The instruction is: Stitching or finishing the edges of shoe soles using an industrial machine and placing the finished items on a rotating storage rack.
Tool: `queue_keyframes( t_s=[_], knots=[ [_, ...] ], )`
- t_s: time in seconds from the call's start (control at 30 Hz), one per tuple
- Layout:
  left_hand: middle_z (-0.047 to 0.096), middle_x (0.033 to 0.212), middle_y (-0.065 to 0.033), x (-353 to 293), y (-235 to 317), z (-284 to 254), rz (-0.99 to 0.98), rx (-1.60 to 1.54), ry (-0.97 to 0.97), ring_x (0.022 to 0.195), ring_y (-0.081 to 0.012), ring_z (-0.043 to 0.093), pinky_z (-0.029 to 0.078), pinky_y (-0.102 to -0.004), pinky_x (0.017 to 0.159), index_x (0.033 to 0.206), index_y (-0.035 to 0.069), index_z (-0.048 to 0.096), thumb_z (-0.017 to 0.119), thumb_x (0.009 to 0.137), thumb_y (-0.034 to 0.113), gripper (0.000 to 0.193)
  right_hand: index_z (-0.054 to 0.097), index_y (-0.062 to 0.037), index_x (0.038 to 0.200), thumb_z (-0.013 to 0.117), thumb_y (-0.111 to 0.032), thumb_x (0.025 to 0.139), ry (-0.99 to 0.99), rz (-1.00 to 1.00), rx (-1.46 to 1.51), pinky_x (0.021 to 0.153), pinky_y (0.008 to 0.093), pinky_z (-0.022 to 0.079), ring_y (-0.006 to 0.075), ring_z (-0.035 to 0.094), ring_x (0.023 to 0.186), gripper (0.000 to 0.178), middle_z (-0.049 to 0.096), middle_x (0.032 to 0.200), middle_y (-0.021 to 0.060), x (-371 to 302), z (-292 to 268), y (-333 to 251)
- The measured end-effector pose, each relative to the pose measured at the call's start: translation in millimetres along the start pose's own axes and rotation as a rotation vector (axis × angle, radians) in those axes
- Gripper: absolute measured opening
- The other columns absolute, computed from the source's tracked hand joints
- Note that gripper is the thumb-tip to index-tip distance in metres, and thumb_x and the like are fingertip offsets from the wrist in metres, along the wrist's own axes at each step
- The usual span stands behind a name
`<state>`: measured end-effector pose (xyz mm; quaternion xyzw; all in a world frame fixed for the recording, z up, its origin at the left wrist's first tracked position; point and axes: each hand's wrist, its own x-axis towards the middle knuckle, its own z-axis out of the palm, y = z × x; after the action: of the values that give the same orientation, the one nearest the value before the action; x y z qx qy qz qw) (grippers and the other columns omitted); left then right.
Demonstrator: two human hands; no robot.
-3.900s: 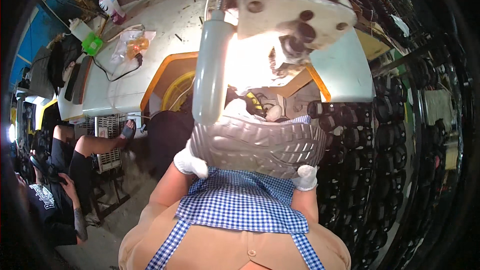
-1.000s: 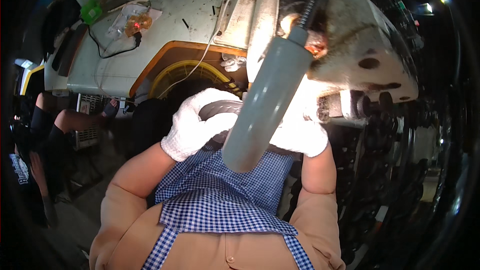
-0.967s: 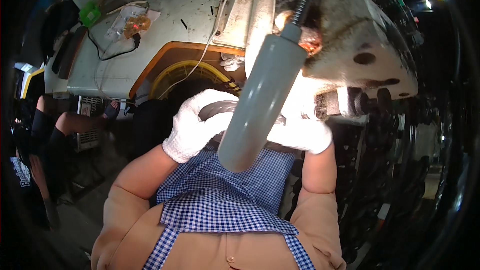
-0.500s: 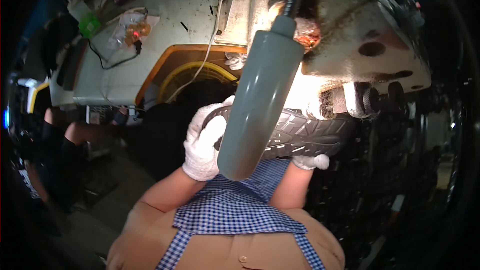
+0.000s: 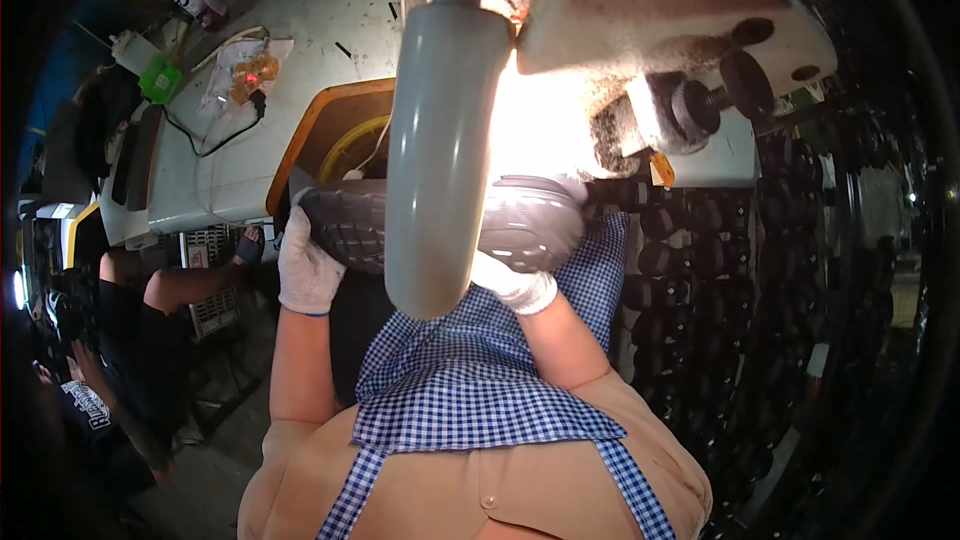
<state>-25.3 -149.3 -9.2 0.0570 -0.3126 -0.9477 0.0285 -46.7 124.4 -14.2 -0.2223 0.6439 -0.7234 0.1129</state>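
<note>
My left hand [image 5: 308, 268], in a white knit glove, grips the dark treaded end of a shoe [image 5: 345, 225]. The thumb lies against its near side and the other fingers are mostly hidden behind it. My right hand [image 5: 518, 285], gloved the same way, holds the shoe's shiny grey end from below, with its fingers partly hidden. A grey cylindrical lamp [image 5: 440, 160] on a flexible neck hangs in front and covers the shoe's middle. The lit underside of a pale, stained machine head [image 5: 690, 15] is just beyond the grey end.
A black knob [image 5: 747, 86] juts from the machine. On the pale worktable [image 5: 330, 0] lie a plastic bag [image 5: 240, 75], a black cable and a green-based bottle [image 5: 158, 78]. Rows of dark shoes [image 5: 690, 280] fill the right side. Another person's leg [image 5: 195, 288] shows at left.
Both hands have moved left with the shoe, drawing it away from the machine. The shoe has turned, so its grey side now shows at the right. The whole view has shifted too.
</note>
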Motion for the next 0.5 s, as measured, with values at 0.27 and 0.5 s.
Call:
queue_keyframes(
  t_s=[0.27,0.5],
  knots=[
    [0.058,0.137,-0.0151,3,-8,37,0.054,0.567,-0.218,0.134,-0.0255,0.050,0.032,-0.0394,0.117,0.133,0.001,0.056,0.068,0.090,0.018,0.047,0.062,-0.0015,0.126,0.089,-0.037,0.071,-0.134,0.258,-0.152,0.093,0.0380,0.054,0.0262,0.068,0.105,0.070,0.069,0.111,0.0161,32,-77,-38],
    [0.058,0.134,-0.0144,4,-71,119,-0.198,0.585,-0.332,0.125,-0.0239,0.057,0.047,-0.0381,0.107,0.145,0.002,0.043,0.081,0.081,0.009,0.075,0.072,-0.0022,0.105,0.084,-0.058,0.068,-0.354,-0.336,-1.050,0.078,0.0416,0.056,0.0327,0.070,0.083,0.068,0.072,0.090,0.0164,63,-77,-139]
  ],
)
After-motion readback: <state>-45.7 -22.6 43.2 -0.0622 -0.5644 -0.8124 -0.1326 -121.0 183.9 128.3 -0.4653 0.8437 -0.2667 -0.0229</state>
